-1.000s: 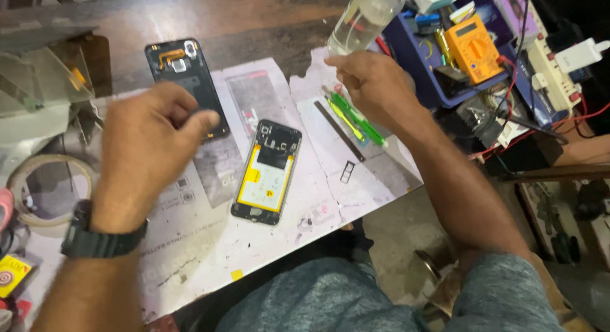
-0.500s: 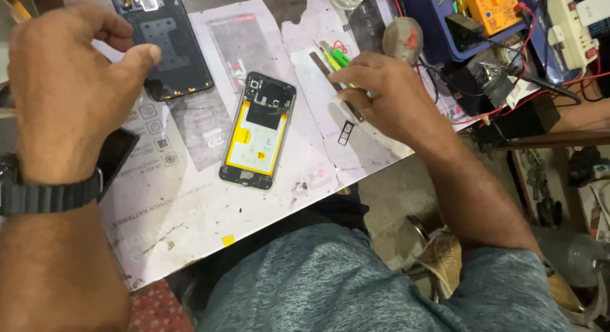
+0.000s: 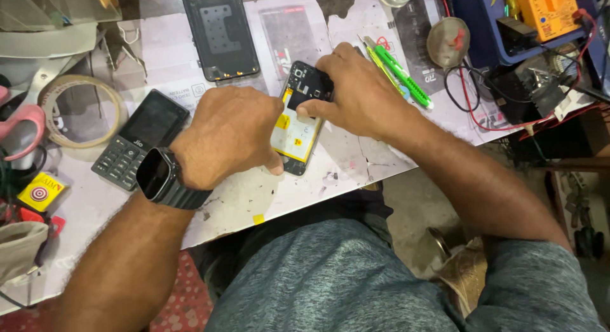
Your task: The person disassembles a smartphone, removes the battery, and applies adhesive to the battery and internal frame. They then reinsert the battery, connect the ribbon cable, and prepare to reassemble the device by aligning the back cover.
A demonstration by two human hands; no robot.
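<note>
An opened phone (image 3: 297, 125), its back removed so that the yellow battery and dark board showed, lay flat on the white mat (image 3: 254, 205) at the middle of the bench, just in front of the person's lap. The left hand (image 3: 232, 135) covered the phone's left edge and lower corner with fingers curled down, apparently pinning it so it could not slide; how tightly it gripped could not be told, as the fingertips were hidden. The right hand (image 3: 356, 97) pressed on the upper, camera end, thumb and forefinger pinched at the board, probably to work a small part there; whether anything lay between them could not be seen. A black watch (image 3: 159, 176) sat on the left wrist. The detached back cover (image 3: 219, 33) lay inner face up beyond the phone, well apart from it. A keypad phone (image 3: 136, 138) rested just left of the left hand, with a tape roll (image 3: 82, 109) farther left. A green tool (image 3: 403, 78) lay just beyond the right hand, within easy reach, and an orange meter (image 3: 543, 11) with red and black leads occupied the far right corner.
</note>
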